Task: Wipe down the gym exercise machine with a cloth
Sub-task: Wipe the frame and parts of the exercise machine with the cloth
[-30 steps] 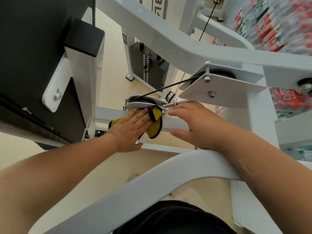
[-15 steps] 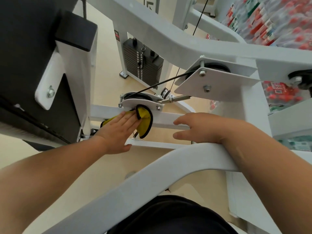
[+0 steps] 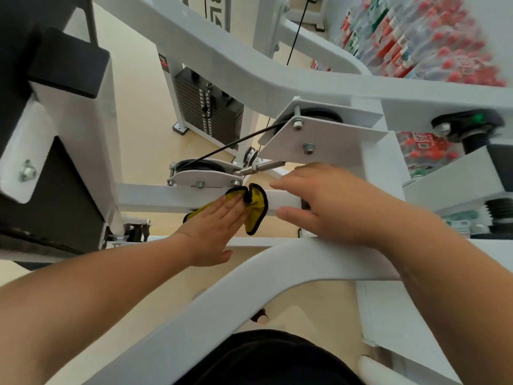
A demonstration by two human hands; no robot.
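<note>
A yellow cloth (image 3: 256,208) with a black hem lies crumpled on a white horizontal bar (image 3: 147,197) of the gym machine, just under a small pulley bracket (image 3: 205,179). My left hand (image 3: 215,227) presses the cloth flat against the bar with straight fingers. My right hand (image 3: 330,205) reaches over the curved white frame arm (image 3: 249,282) and hovers beside the right end of the same bar, fingers loosely bent and holding nothing.
A larger pulley plate (image 3: 319,137) with a black cable (image 3: 227,147) juts out above my right hand. A black seat pad (image 3: 52,176) on its bracket fills the left. The weight stack (image 3: 208,107) stands behind. Packed bottles (image 3: 422,37) line the right wall.
My left hand has slid the cloth down from the pulley bracket onto the bar and to the right. My right hand has stayed near the bar's right end.
</note>
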